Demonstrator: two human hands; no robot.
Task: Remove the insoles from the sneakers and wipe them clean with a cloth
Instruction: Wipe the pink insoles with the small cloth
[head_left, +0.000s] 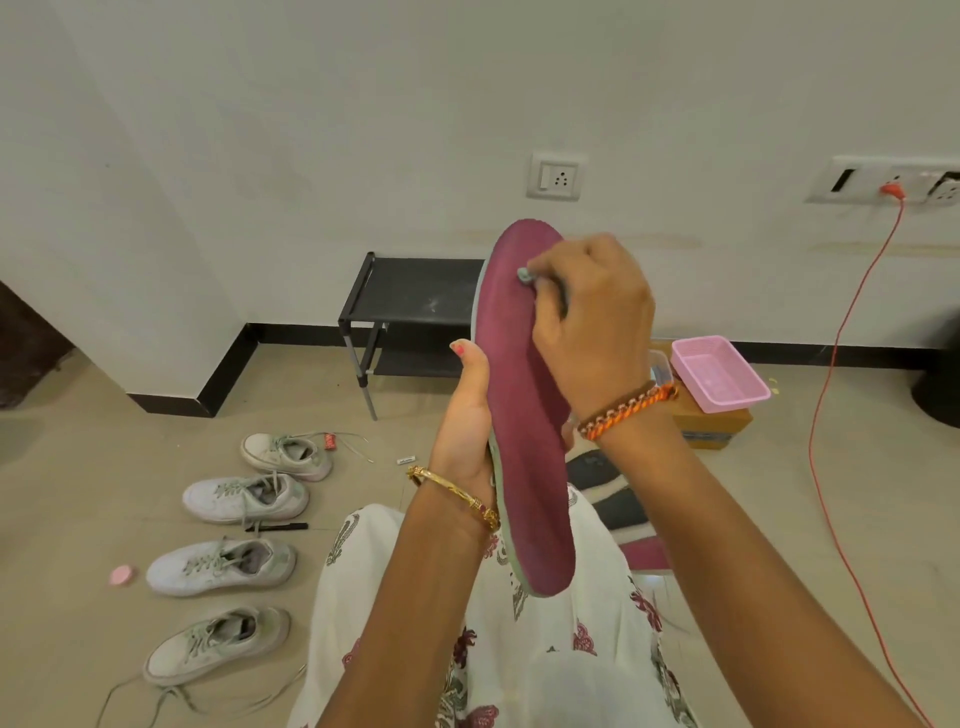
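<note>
Even, soft indoor light, fairly bright; no glare. Faint shadows under the sneakers (244, 499) on the floor (93, 467). Wide-angle bending at the edges; wall (311, 104) lines curve, slight softness throughout.

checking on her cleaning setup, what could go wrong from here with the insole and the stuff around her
The left hand holds the insole only along one edge, so a hard rub from the right hand could bend it or knock it loose. The cloth is a tiny wad, so wiping may be patchy. The orange cable trails nearby and could snag.
</note>
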